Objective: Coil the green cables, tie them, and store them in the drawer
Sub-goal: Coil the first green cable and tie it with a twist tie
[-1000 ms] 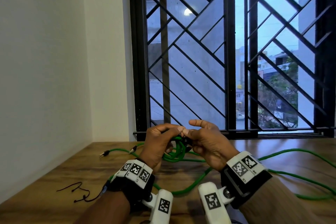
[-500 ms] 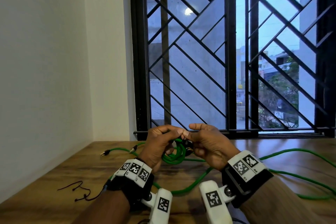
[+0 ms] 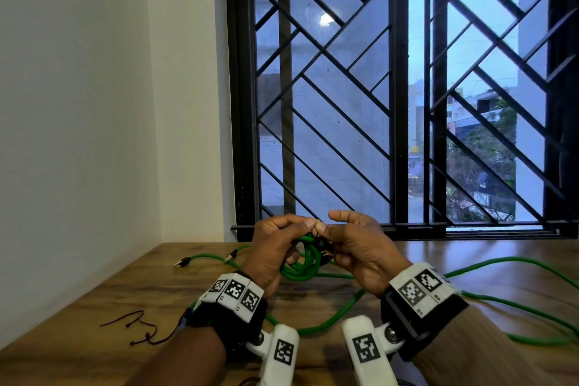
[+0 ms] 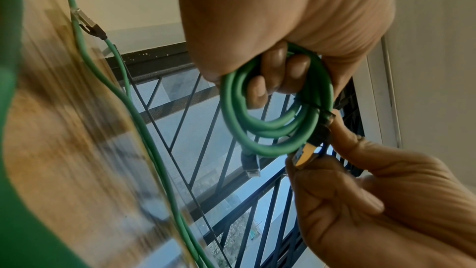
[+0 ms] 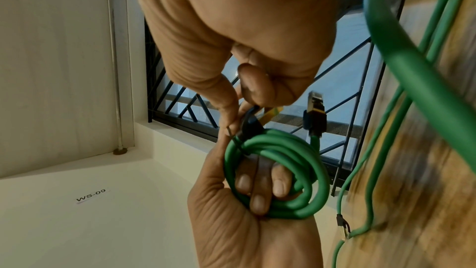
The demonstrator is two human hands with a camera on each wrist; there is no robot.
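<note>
A small coil of green cable hangs just above the wooden table. My left hand grips it with fingers curled through the loop. At the top of the coil my right hand pinches a thin black tie, which wraps round the strands beside a cable plug. The coil's other plug sticks out free.
More green cables trail loose over the table, with plugs at the left. A spare black tie lies at the near left. A white wall stands left, and a barred window is straight ahead.
Both hands stay at the coil in the same place. I see only slight finger movement at the tie.
</note>
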